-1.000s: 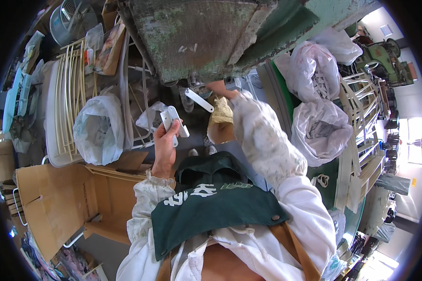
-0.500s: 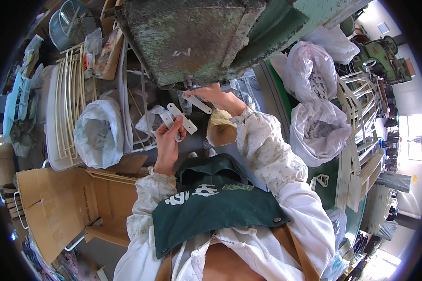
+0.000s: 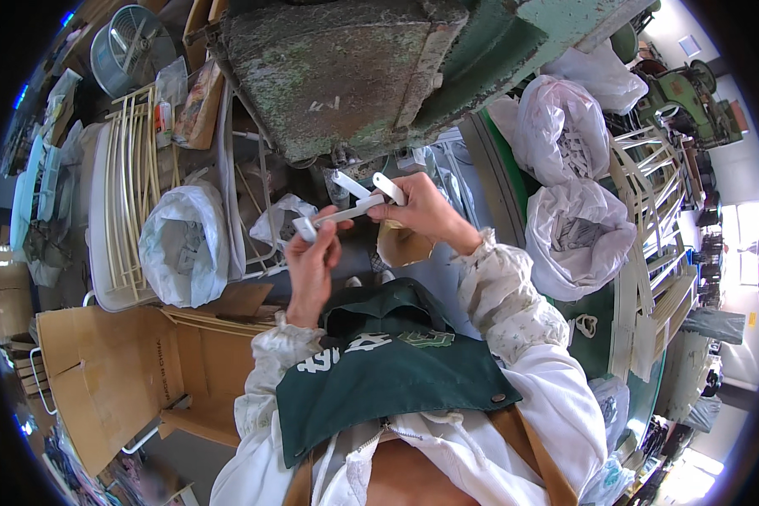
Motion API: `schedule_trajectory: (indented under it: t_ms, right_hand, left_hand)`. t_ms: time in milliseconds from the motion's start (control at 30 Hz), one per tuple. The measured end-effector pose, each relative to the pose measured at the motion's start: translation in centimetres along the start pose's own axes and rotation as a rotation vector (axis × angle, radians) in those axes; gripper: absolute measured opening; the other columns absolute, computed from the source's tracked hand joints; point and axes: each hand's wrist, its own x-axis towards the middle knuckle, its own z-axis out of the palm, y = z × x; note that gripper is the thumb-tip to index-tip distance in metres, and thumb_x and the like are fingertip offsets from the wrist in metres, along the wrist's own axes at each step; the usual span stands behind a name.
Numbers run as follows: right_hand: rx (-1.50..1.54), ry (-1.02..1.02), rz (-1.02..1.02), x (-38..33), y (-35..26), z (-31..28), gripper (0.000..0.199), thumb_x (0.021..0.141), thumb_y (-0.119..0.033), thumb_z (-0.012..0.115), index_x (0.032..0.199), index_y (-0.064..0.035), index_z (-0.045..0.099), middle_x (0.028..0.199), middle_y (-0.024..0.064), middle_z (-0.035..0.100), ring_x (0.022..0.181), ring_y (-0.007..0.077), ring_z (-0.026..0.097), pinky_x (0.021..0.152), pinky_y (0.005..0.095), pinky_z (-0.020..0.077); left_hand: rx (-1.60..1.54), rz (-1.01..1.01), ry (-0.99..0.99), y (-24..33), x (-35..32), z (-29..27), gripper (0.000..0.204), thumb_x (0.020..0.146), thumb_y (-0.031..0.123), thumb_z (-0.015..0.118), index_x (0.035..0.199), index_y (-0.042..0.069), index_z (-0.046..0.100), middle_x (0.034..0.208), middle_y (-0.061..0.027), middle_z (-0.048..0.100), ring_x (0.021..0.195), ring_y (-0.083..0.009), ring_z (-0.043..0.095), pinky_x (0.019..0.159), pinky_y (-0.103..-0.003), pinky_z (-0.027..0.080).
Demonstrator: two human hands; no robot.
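Close together below the machine head, both hands pinch flat white strips with rounded, drilled ends. My left hand [image 3: 312, 266] is closed on a white strip [image 3: 304, 228]. Another white strip [image 3: 352, 211] reaches across from it to my right hand [image 3: 430, 209]. The right fingers are closed round a rounded strip end [image 3: 388, 188], and a further strip [image 3: 350, 184] sticks out beside it. How the strips overlap or join is partly hidden by the fingers. Beneath the right hand is a yellowish open container or bag [image 3: 401, 244].
A worn green machine [image 3: 337, 84] looms just beyond the hands. On the left stand a white bag [image 3: 184, 244], a tray of thin rods [image 3: 126, 202] and an open cardboard box [image 3: 110, 363]. White sacks of strips [image 3: 578, 240] and frame bundles line the right.
My right hand has come back from under the machine and turned toward the left hand, with strips in its fingers. The left hand's strips have tilted and now meet those at the right hand.
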Motion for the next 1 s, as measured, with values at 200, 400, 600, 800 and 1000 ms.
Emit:
schedule_trajectory:
  t_ms: [200, 400, 600, 800, 1000]
  right_hand:
    - [-0.082, -0.159, 0.007, 1.5, -0.4, 0.1, 0.018, 0.077, -0.015, 0.075, 0.079, 0.0025, 0.070, 0.067, 0.0065, 0.067, 0.062, 0.0086, 0.060, 0.059, 0.0257, 0.0467]
    - [-0.077, 0.291, -0.090, 1.3, -0.8, 2.4, 0.031, 0.078, -0.028, 0.075, 0.080, 0.0029, 0.068, 0.061, 0.0151, 0.062, 0.056, 0.0194, 0.059, 0.058, 0.0332, 0.0460]
    - [-0.040, 0.119, 0.093, 1.0, 2.0, 2.0, 0.028, 0.085, -0.025, 0.070, 0.075, 0.0008, 0.067, 0.061, 0.0005, 0.063, 0.057, 0.0049, 0.051, 0.055, 0.0251, 0.0415]
    - [0.145, -0.021, 0.173, 0.9, 1.9, 2.5, 0.027, 0.088, -0.023, 0.066, 0.072, -0.0011, 0.066, 0.059, -0.0030, 0.059, 0.054, 0.0034, 0.046, 0.050, 0.0226, 0.0343]
    - [0.244, -0.003, 0.265, 0.6, 1.2, 2.0, 0.024, 0.087, -0.023, 0.066, 0.077, -0.0011, 0.069, 0.062, -0.0019, 0.063, 0.055, 0.0043, 0.047, 0.051, 0.0224, 0.0342]
  left_hand:
    - [0.790, 0.030, -0.252, 3.0, 0.4, -3.1, 0.019, 0.089, 0.015, 0.065, 0.101, 0.000, 0.069, 0.061, 0.0009, 0.061, 0.052, -0.0018, 0.047, 0.044, -0.019, 0.033]
    - [0.828, 0.305, -0.202, 3.2, 0.5, -2.5, 0.013, 0.089, 0.012, 0.062, 0.091, 0.001, 0.069, 0.065, -0.0015, 0.065, 0.052, -0.0022, 0.049, 0.047, -0.019, 0.036]
    - [0.420, 0.093, 0.026, 2.7, 3.3, 1.2, 0.022, 0.089, 0.021, 0.064, 0.082, 0.001, 0.068, 0.058, 0.0017, 0.057, 0.043, -0.0014, 0.041, 0.040, -0.018, 0.027]
    - [0.299, 0.016, 0.137, 2.1, 3.3, 1.5, 0.019, 0.086, 0.017, 0.067, 0.085, -0.002, 0.067, 0.058, -0.0007, 0.056, 0.044, -0.0030, 0.044, 0.039, -0.018, 0.027]
    - [0.217, -0.046, 0.083, 2.2, 3.0, -0.4, 0.020, 0.086, 0.015, 0.067, 0.093, -0.003, 0.067, 0.060, -0.0041, 0.058, 0.040, -0.0053, 0.043, 0.036, -0.018, 0.028]
